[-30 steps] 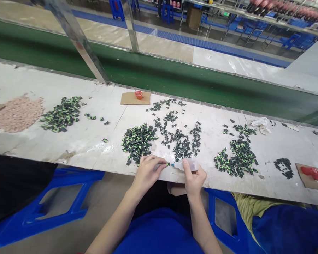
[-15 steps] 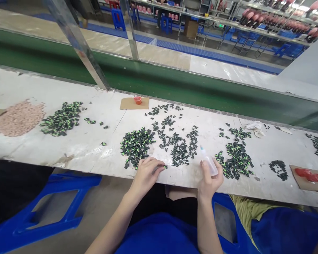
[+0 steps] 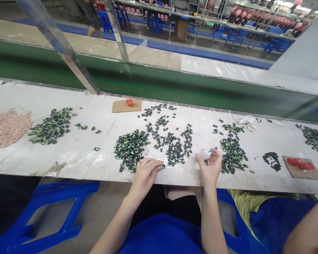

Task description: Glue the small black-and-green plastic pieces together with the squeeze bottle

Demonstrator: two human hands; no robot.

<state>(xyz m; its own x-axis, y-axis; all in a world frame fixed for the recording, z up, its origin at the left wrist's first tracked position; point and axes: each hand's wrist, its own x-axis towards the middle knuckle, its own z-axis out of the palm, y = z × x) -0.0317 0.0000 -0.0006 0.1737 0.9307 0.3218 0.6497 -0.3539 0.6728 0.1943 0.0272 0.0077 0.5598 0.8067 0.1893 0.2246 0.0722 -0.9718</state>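
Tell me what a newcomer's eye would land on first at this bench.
The heaps of small black-and-green parts scattered along the white worktable stand out first, with a pinkish pile at the far left. At the near edge, the left hand pinches one small part beside the middle heap, while the right hand holds a small clear squeeze bottle. A green conveyor belt runs behind the table.
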